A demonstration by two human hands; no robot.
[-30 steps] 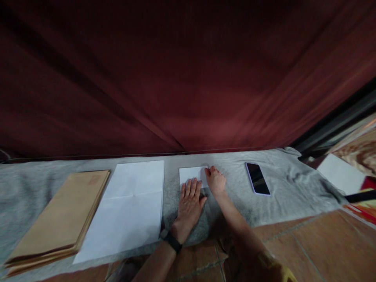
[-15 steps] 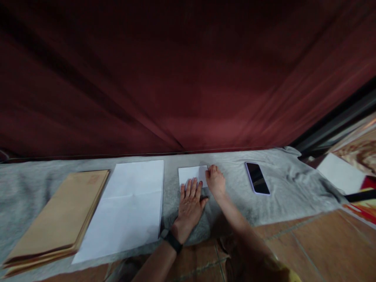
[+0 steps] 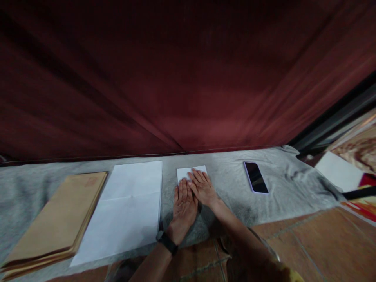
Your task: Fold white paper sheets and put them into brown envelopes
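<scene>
A small folded white paper lies on the grey cloth in front of me. My left hand rests flat on its near part, fingers stretched out and together. My right hand lies flat across the paper's right side, fingers extended toward the left and touching the left hand's fingertips. Neither hand grips anything. A black band sits on my left wrist.
A stack of large white sheets lies left of the hands, and a pile of brown envelopes lies further left. A dark phone rests on the cloth to the right. A red curtain hangs behind. Tiled floor shows below.
My right hand has moved from the paper's right edge onto its top and flattened out. The left hand has shifted slightly left on the paper.
</scene>
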